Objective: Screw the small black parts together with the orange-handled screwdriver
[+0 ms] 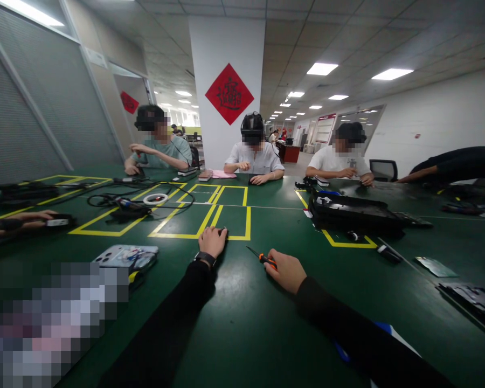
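Note:
My right hand [289, 269] is closed round the black and orange handle of a screwdriver [262, 258], its thin shaft pointing left and away just over the green table. Farther forward and to the left, my left hand [212, 241], with a dark wristband, is closed on a small black object that shows only as a dark edge by the fingers; its kind cannot be made out. Yellow tape [173, 235] marks rectangles on the table, and my left hand rests at the near edge of one. The screwdriver tip is apart from the left hand.
A large black plastic housing [351, 210] lies at the right. Black cables [121, 202] and a white tape roll [156, 199] lie at the left, near a phone-patterned case [126, 256]. Several people sit around the table; another person's hand [38, 216] is at far left.

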A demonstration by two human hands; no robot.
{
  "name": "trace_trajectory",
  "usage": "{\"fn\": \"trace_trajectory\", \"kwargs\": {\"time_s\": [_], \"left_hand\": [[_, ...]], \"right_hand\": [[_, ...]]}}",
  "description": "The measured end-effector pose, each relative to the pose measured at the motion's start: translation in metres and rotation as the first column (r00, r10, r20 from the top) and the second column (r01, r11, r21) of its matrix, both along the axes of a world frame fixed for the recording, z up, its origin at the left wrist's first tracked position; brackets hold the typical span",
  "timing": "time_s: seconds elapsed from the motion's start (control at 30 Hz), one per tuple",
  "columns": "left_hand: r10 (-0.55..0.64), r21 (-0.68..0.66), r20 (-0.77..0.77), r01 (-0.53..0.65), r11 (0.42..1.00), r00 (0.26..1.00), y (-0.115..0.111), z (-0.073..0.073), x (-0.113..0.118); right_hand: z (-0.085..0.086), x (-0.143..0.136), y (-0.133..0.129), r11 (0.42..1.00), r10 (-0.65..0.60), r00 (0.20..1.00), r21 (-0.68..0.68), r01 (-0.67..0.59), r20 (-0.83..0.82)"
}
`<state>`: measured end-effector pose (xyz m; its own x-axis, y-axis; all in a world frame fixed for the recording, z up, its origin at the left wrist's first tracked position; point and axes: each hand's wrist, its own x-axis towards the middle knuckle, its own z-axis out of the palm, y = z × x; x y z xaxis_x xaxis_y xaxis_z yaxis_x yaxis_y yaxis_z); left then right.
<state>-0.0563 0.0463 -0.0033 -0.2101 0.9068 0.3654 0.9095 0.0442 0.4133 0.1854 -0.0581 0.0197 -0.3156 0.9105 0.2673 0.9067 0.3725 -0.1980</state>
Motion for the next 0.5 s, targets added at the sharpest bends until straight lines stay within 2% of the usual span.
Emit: {"fn": "trace_trajectory", "kwargs": {"time_s": [0.37,0.5], "left_hand": [[-0.122,-0.009,-0.036,0.121,0.993,0.992,-0.018,0.000,0.028],[-0.069,-0.064,-0.022,0.068,0.996,0.997,-0.033,0.004,0.040]], "right_hand": [[-0.006,0.001,0.004,0.998,-0.044,0.992,0.048,0.051,-0.122],[-0.008,0.002,0.008,0.998,-0.034,0.980,0.039,0.042,-0.198]]}}
